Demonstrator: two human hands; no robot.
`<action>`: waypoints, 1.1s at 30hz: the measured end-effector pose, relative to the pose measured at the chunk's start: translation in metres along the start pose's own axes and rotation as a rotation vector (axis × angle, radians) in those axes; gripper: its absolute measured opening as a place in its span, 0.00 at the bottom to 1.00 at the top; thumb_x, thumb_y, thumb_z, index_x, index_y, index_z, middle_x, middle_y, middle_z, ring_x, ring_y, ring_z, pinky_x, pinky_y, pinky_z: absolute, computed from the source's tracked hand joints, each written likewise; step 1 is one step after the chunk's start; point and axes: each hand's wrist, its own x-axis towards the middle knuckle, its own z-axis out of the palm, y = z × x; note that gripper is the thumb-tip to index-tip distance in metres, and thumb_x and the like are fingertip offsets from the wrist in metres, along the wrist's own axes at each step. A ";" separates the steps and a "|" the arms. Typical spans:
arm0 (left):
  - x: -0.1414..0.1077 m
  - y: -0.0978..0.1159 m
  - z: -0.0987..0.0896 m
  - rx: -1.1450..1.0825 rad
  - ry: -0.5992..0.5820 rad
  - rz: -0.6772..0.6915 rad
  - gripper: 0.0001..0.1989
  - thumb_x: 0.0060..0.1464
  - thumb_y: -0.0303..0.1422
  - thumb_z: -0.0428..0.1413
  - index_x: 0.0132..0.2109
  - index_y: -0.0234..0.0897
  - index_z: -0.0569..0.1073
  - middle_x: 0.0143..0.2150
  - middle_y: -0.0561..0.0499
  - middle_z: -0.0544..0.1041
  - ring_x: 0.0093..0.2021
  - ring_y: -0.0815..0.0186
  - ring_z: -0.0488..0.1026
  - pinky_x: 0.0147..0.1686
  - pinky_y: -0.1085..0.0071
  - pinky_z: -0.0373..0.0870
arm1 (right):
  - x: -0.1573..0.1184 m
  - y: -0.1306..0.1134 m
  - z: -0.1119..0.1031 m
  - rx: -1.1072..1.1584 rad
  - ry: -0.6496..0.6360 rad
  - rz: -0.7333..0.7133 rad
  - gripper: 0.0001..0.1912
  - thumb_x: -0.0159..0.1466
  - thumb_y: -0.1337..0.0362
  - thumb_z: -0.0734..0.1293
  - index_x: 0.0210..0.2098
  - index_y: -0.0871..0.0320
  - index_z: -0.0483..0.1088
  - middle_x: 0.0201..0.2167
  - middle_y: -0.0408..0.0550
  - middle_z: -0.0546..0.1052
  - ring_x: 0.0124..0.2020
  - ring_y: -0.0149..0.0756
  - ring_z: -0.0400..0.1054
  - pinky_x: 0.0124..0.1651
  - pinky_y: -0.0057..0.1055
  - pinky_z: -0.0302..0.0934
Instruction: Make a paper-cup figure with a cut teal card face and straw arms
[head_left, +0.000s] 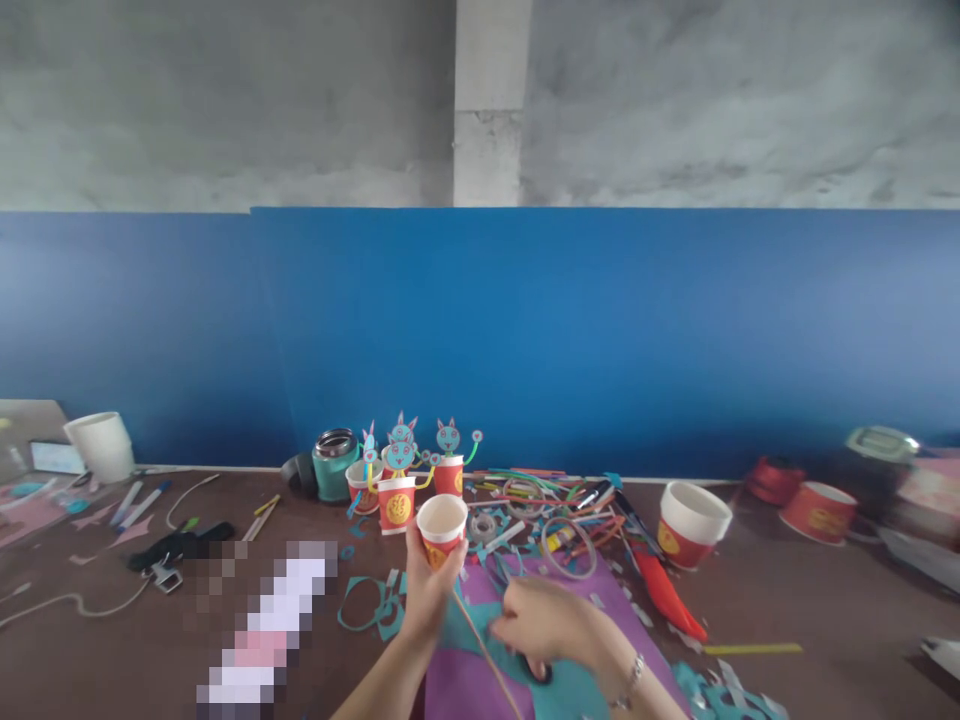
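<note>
My left hand (429, 590) is wrapped round a red and white paper cup (442, 520), its open mouth facing up toward me. From below the cup a thin tan strip (484, 640) runs down to the bottom edge. Over the teal and purple sheets my right hand (551, 625) is curled and blurred, with a finger through the dark handle loop of what looks like scissors (541, 672); their blades are hard to make out. Just beyond the held cup stand several decorated cups (396, 505) with teal cat-like faces and bent pipe-cleaner arms.
Pipe cleaners (525, 487), a clear tape roll (568, 548) and scraps lie behind the purple sheet (480, 690). Stacked paper cups (694, 525) and a red pouch-like item (667, 595) are to the right. A teal flask (335, 465) stands at back left; pens (142, 507) lie farther left.
</note>
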 end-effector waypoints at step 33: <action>-0.016 -0.001 0.007 0.027 -0.322 0.157 0.25 0.49 0.33 0.60 0.53 0.40 0.60 0.47 0.45 0.72 0.45 0.60 0.72 0.46 0.64 0.68 | -0.012 0.008 -0.021 0.325 0.486 -0.316 0.27 0.53 0.75 0.57 0.50 0.56 0.71 0.49 0.50 0.76 0.50 0.40 0.69 0.53 0.34 0.59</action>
